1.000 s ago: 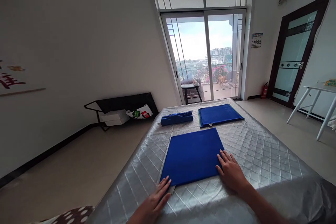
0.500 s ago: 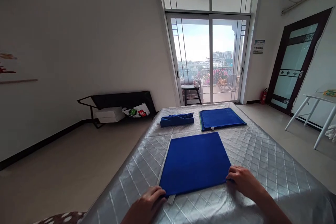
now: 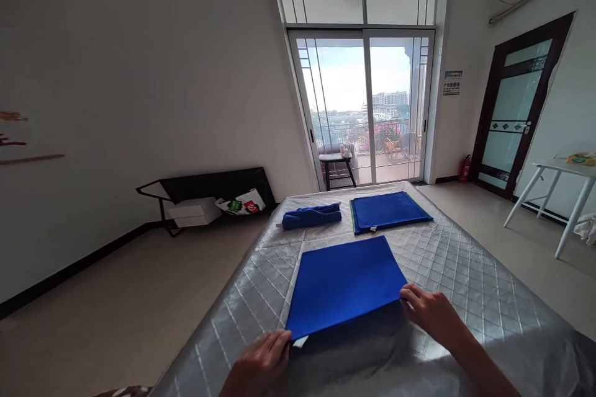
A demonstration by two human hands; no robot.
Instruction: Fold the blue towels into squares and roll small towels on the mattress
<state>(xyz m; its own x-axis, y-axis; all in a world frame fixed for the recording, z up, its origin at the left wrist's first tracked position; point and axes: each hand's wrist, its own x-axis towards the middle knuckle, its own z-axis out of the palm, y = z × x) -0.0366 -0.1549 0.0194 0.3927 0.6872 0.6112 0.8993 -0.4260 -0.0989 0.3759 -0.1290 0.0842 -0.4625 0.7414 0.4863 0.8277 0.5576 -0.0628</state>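
A flat blue cloth (image 3: 347,285) with square corners and a white tag lies in front of me on the silver quilted cover (image 3: 251,279). My left hand (image 3: 263,356) pinches its near left corner, beside the tag. At the near right corner, the fingers of my right hand (image 3: 423,307) are closed on the edge. The near edge is lifted off the cover and casts a shadow, while the far edge stays down. Beyond it are a rolled or bunched blue cloth (image 3: 311,216) at left and a flat stack of blue cloths (image 3: 391,211) with a green edge at right.
A black frame (image 3: 214,183) on the floor at left holds a white box (image 3: 193,212) and a printed bag (image 3: 242,203). A dark stool (image 3: 336,161) stands by the sliding glass door (image 3: 367,105). A white table (image 3: 565,170) is at right, a fire extinguisher (image 3: 464,169) near the wooden-framed door.
The cloth's near edge has risen off the cover, the right corner higher, with both hands holding it. The view has shifted slightly.
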